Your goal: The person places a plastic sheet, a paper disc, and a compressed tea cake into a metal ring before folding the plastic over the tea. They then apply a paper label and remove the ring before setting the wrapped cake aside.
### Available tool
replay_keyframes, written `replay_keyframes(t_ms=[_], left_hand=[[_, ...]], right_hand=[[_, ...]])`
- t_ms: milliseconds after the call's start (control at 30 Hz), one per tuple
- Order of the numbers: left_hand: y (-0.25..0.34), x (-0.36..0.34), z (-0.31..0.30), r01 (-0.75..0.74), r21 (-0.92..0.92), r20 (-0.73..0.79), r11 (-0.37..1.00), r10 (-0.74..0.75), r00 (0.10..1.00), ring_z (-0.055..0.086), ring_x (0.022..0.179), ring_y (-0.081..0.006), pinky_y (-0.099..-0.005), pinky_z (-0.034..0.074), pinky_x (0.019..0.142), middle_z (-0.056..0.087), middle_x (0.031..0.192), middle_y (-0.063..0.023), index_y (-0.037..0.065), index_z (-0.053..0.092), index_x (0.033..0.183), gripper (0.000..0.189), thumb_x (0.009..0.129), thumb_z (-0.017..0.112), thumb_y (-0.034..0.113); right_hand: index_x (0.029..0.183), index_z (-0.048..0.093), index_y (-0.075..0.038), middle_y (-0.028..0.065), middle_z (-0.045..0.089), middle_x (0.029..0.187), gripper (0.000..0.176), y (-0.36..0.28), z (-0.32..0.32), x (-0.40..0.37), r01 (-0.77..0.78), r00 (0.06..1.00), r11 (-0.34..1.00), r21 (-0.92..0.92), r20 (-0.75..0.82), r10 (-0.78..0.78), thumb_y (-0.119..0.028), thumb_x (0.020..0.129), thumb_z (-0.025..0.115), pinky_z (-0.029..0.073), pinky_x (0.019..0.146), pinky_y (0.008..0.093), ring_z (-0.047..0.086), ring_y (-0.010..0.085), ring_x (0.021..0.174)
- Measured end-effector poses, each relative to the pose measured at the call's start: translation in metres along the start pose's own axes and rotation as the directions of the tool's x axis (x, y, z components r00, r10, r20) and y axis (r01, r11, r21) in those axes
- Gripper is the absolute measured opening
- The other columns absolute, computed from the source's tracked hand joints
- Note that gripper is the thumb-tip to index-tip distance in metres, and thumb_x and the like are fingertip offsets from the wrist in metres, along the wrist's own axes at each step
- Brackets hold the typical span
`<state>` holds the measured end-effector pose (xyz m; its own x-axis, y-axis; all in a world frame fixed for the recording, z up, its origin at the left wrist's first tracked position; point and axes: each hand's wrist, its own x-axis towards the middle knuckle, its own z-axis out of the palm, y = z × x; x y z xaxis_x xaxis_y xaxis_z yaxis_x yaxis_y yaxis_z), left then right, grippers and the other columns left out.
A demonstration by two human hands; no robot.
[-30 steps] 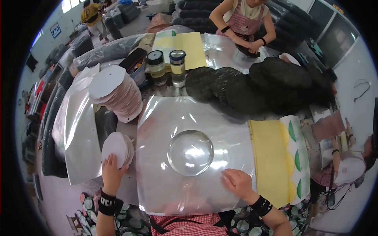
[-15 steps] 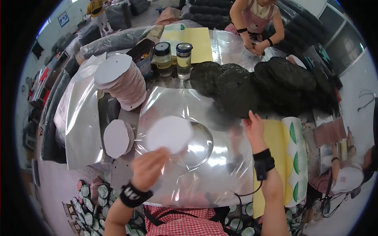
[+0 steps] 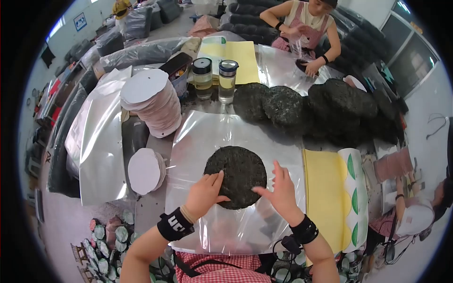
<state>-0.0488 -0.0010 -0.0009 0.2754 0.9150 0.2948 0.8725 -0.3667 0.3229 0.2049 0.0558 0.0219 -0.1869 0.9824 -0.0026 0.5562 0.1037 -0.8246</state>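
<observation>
A round, dark, rough-textured cake of what looks like dried seaweed [image 3: 243, 181] lies flat on a clear plastic sheet [image 3: 188, 155]. My left hand [image 3: 204, 192] rests at its left edge, thumb and forefinger apart on its surface. At the right edge, my right hand [image 3: 281, 192] has its fingers spread, with the thumb tip at the rim. Neither hand lifts anything. What lies beneath the cake is hidden.
More dark cakes [image 3: 283, 106] are heaped at the back. White paper discs stand in a tall stack [image 3: 153, 106] and a short stack [image 3: 145, 170] on the left. Two lidded jars [image 3: 226, 82], yellow sheets [image 3: 325, 188] and a co-worker [image 3: 306, 28] are also around.
The white paper disc has left my left hand and is out of sight. A dark cake now lies in the sheet's middle. My right hand has come down from the heap beside it.
</observation>
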Motion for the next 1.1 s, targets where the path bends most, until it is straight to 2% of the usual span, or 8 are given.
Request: replay_keyframes(t_ms=[67, 233, 533, 633, 800, 933, 1033, 1100], left_hand=[[0.014, 0.025, -0.016, 0.091, 0.055, 0.252, 0.994, -0.102, 0.962, 0.062, 0.096, -0.0335, -0.0384, 0.054, 0.086, 0.058, 0.113, -0.0168, -0.009, 0.042, 0.142, 0.103, 0.063, 0.086, 0.039], [0.01, 0.035, 0.058, 0.097, 0.479, 0.116, 0.872, -0.172, 0.978, 0.067, 0.079, -0.0225, -0.0325, 0.058, 0.066, 0.058, 0.109, -0.0133, -0.01, 0.036, 0.146, 0.118, 0.048, 0.091, 0.026], [-0.006, 0.043, 0.04, 0.042, 0.17, 0.487, 0.985, -0.121, 0.865, 0.068, 0.094, -0.0325, -0.0386, 0.057, 0.079, 0.057, 0.12, -0.02, -0.01, 0.04, 0.139, 0.11, 0.05, 0.093, 0.027], [0.001, 0.014, 0.009, -0.13, -0.072, 0.207, 0.989, 0.142, 0.968, 0.06, 0.112, -0.0332, -0.0416, 0.05, 0.095, 0.058, 0.122, -0.0164, -0.001, 0.053, 0.132, 0.081, 0.065, 0.087, 0.028], [0.024, -0.117, -0.053, -0.04, -0.241, -0.106, 0.97, 0.015, 0.994, 0.056, 0.12, -0.0361, -0.0554, 0.041, 0.103, 0.057, 0.133, -0.0147, 0.006, 0.063, 0.115, 0.046, 0.081, 0.076, 0.034], [0.003, -0.137, -0.062, -0.149, 0.198, 0.099, 0.969, 0.132, 0.986, 0.056, 0.123, -0.0347, -0.06, 0.039, 0.104, 0.058, 0.133, -0.0133, 0.008, 0.065, 0.108, 0.033, 0.084, 0.072, 0.029], [0.01, -0.161, -0.094, -0.138, 0.241, -0.057, 0.961, 0.156, 0.986, 0.061, 0.117, -0.0319, -0.0558, 0.045, 0.1, 0.062, 0.129, -0.0123, 0.009, 0.068, 0.105, 0.023, 0.087, 0.068, 0.022], [0.025, -0.187, -0.087, -0.239, -0.431, 0.221, 0.87, 0.359, 0.907, 0.069, 0.1, -0.0259, -0.0429, 0.055, 0.089, 0.07, 0.112, -0.0083, 0.01, 0.071, 0.101, 0.015, 0.089, 0.065, 0.015]], right_hand=[[0.14, 0.043, 0.005, 0.0166, 0.057, 0.111, 0.093, -0.031, 0.005, 0.007, 0.545, 0.831, 0.731, -0.41, 0.152, -0.534, -0.027, 0.067, 0.091, 0.058, 0.066, 0.0347, 0.065, 0.0243, 0.083], [0.135, 0.046, 0.011, 0.0138, 0.053, 0.101, 0.051, 0.0, 0.115, 0.022, 0.249, 0.957, 0.484, -0.839, 0.136, -0.256, -0.01, 0.09, 0.06, 0.058, 0.052, 0.0262, 0.065, 0.0225, 0.074], [0.109, 0.058, 0.005, 0.0142, 0.056, 0.094, 0.028, 0.012, 0.109, 0.021, 0.319, 0.941, 0.563, -0.762, 0.184, -0.283, -0.011, 0.087, 0.063, 0.059, 0.055, 0.0282, 0.067, 0.0247, 0.073], [0.115, 0.06, 0.002, 0.0153, 0.059, 0.107, 0.047, 0.009, 0.069, 0.007, 0.457, 0.883, 0.797, -0.394, 0.307, -0.355, -0.016, 0.076, 0.078, 0.054, 0.087, 0.0403, 0.061, 0.0331, 0.103], [0.136, 0.049, 0.002, 0.0208, 0.064, 0.116, 0.064, 0.067, -0.029, -0.072, -0.037, 0.922, 0.937, -0.348, -0.373, -0.102, -0.021, 0.083, 0.077, 0.053, 0.087, 0.0406, 0.064, 0.0316, 0.105], [0.139, 0.045, 0.002, 0.0133, 0.068, 0.09, 0.056, 0.049, -0.053, -0.106, -0.427, 0.897, 0.883, 0.197, 0.212, 0.387, -0.012, 0.091, 0.069, 0.055, 0.071, 0.0306, 0.069, 0.0192, 0.082], [0.131, 0.052, 0.0, 0.0033, 0.063, 0.075, 0.042, -0.015, -0.105, -0.091, -0.007, 0.982, 0.817, 0.577, -0.152, 0.115, -0.002, 0.091, 0.066, 0.053, 0.064, 0.0238, 0.065, 0.0104, 0.07], [0.125, 0.057, 0.0, 0.0033, 0.063, 0.077, 0.035, -0.007, -0.125, -0.09, 0.19, 0.946, 0.741, 0.644, -0.321, 0.036, -0.001, 0.091, 0.066, 0.053, 0.064, 0.0243, 0.064, 0.0102, 0.07]])
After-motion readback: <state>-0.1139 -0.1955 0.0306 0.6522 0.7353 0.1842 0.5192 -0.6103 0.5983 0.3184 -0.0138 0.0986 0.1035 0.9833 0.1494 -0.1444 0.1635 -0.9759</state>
